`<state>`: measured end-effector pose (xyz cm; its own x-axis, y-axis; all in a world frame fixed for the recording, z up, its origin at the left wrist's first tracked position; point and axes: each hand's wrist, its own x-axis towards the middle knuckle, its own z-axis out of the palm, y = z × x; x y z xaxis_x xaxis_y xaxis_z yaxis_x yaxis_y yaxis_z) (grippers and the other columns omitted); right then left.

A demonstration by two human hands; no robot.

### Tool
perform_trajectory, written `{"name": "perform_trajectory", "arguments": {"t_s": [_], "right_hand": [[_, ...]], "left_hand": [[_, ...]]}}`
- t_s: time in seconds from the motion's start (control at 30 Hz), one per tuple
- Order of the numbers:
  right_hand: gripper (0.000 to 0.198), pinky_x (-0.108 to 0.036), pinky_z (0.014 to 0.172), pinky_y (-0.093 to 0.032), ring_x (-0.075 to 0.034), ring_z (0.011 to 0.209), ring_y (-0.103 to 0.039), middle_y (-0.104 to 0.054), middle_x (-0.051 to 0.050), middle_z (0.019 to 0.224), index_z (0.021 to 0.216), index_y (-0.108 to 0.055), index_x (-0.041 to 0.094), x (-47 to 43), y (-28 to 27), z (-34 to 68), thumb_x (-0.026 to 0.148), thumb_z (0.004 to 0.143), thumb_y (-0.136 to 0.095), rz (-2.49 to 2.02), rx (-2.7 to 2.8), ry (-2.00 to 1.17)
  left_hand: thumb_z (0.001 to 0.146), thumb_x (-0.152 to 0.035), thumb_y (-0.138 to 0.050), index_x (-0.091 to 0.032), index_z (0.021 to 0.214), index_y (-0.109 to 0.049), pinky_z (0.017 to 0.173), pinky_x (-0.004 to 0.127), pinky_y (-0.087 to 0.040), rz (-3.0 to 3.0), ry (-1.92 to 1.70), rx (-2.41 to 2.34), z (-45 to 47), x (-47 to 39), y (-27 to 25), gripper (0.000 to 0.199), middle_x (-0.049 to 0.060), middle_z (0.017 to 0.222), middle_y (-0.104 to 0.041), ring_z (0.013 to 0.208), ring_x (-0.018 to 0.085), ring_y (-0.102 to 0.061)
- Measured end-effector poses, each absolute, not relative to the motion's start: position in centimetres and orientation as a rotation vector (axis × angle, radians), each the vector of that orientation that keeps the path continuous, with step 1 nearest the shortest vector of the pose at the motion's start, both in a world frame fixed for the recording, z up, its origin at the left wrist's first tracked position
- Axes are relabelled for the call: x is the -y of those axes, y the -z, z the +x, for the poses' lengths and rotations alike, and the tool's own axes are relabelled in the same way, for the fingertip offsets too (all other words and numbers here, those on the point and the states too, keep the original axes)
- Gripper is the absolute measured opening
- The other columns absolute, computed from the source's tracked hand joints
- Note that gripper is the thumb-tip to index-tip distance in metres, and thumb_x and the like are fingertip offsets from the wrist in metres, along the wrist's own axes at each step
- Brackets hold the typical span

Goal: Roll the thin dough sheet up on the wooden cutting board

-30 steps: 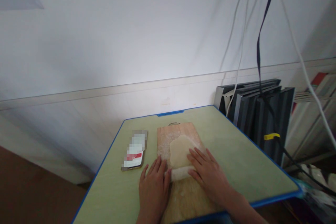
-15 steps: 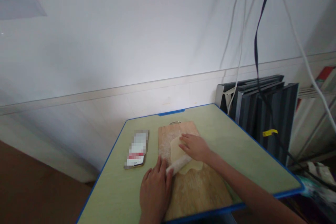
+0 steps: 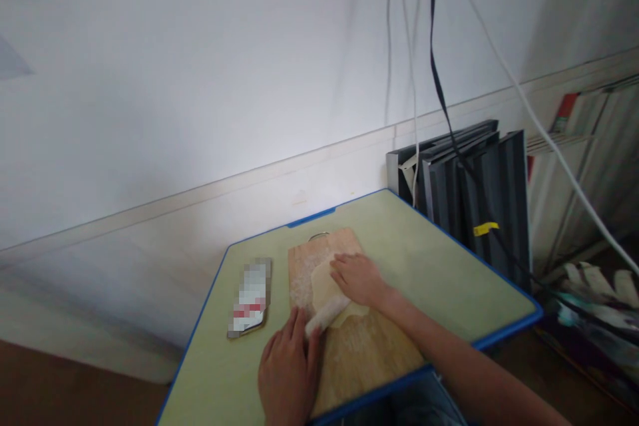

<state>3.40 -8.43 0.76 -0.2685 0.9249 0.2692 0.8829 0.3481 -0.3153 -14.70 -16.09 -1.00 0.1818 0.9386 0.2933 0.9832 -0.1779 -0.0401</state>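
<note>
A floury white rolling pin (image 3: pixel 328 315) lies slantwise across a thin sheet of pale dough (image 3: pixel 323 285). The dough rests on a wooden cutting board (image 3: pixel 367 359) dusted with flour. My left hand (image 3: pixel 288 365) is closed on the pin's near left end, its fingers close together and the thumb alongside. Over the pin's other end lies my right hand (image 3: pixel 360 277), holding it under the palm, with the fingers reaching forward above the dough. That end of the pin is hidden beneath the hand.
The board lies on a light green table with a blue edge (image 3: pixel 504 331). Left of the board is a phone (image 3: pixel 250 296), its screen blurred out. Dark panels (image 3: pixel 462 173) lean against the wall at the right, where cables (image 3: pixel 435 66) hang down.
The camera view has turned and tilted, so the table and hands appear slightly further left. Both hands keep nearly the same place on the rolling pin, and the dough looks about the same.
</note>
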Motion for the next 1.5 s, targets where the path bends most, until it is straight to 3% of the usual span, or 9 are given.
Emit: {"name": "perform_trajectory", "arguments": {"t_s": [0.13,0.27,0.5,0.63,0.9,1.03,1.33,1.5], "right_hand": [[0.04,-0.04,0.099,-0.031,-0.022,0.117,-0.047,-0.052,-0.013,0.127,0.123,-0.051,0.011,10.4,-0.2,3.6,0.021,0.089,-0.03,-1.621,2.18,-0.075],[0.04,-0.038,0.1,-0.034,-0.021,0.118,-0.046,-0.053,-0.013,0.126,0.122,-0.052,0.009,13.0,1.3,4.0,0.02,0.089,-0.031,-1.646,2.135,0.015],[0.043,-0.037,0.099,-0.037,-0.021,0.122,-0.042,-0.049,-0.01,0.131,0.126,-0.049,0.008,15.5,3.2,4.6,0.021,0.089,-0.031,-1.588,2.101,0.064],[0.042,-0.039,0.104,-0.03,-0.018,0.123,-0.041,-0.05,-0.007,0.13,0.128,-0.048,0.014,13.9,2.0,4.5,0.022,0.091,-0.03,-1.607,2.126,-0.023],[0.044,-0.046,0.103,-0.024,-0.022,0.125,-0.037,-0.045,-0.01,0.135,0.129,-0.045,0.017,7.3,-0.3,3.4,0.026,0.089,-0.03,-1.66,2.306,-0.119],[0.044,-0.051,0.098,-0.026,-0.026,0.123,-0.038,-0.045,-0.013,0.134,0.126,-0.047,0.016,4.5,-0.7,2.4,0.034,0.089,-0.032,-1.676,2.361,-0.12],[0.04,-0.039,0.092,-0.035,-0.024,0.115,-0.045,-0.055,-0.017,0.12,0.11,-0.057,0.011,2.0,-2.0,0.5,0.037,0.09,-0.034,-1.63,2.368,-0.052],[0.044,-0.039,0.09,-0.037,-0.025,0.115,-0.046,-0.052,-0.017,0.125,0.115,-0.054,0.012,2.6,-1.2,1.0,0.04,0.091,-0.033,-1.652,2.359,-0.057]], "left_hand": [[0.091,-0.033,-0.026,-0.019,0.122,-0.051,0.091,0.033,-0.042,-2.299,0.252,1.873,-14.7,15.8,0.4,0.041,0.006,0.125,-0.056,0.108,0.018,-0.056],[0.091,-0.03,-0.026,-0.017,0.122,-0.05,0.089,0.033,-0.043,-2.287,0.21,1.945,-14.6,15.9,0.0,0.042,0.009,0.129,-0.052,0.106,0.019,-0.057],[0.089,-0.031,-0.026,-0.018,0.122,-0.052,0.098,0.045,-0.035,-2.268,0.246,1.93,-14.9,16.4,1.2,0.043,0.007,0.127,-0.053,0.118,0.022,-0.047],[0.09,-0.029,-0.024,-0.019,0.121,-0.053,0.099,0.045,-0.034,-2.283,0.229,1.926,-14.8,15.8,1.1,0.044,0.006,0.129,-0.051,0.119,0.021,-0.047],[0.091,-0.026,-0.026,-0.018,0.123,-0.05,0.091,0.038,-0.043,-2.334,0.144,2.046,-14.2,14.9,-0.6,0.042,0.008,0.136,-0.044,0.108,0.02,-0.056],[0.091,-0.028,-0.025,-0.019,0.123,-0.05,0.089,0.037,-0.044,-2.37,0.097,2.072,-14.2,14.7,-0.9,0.041,0.009,0.135,-0.045,0.107,0.019,-0.056],[0.092,-0.031,-0.025,-0.014,0.124,-0.048,0.098,0.03,-0.037,-2.469,0.15,2.193,-15.1,13.1,-1.4,0.043,0.01,0.135,-0.045,0.122,0.017,-0.043],[0.09,-0.034,-0.027,-0.015,0.122,-0.049,0.1,0.032,-0.034,-2.527,0.274,2.192,-15.8,13.0,-1.3,0.043,0.009,0.13,-0.05,0.12,0.018,-0.046]]}}
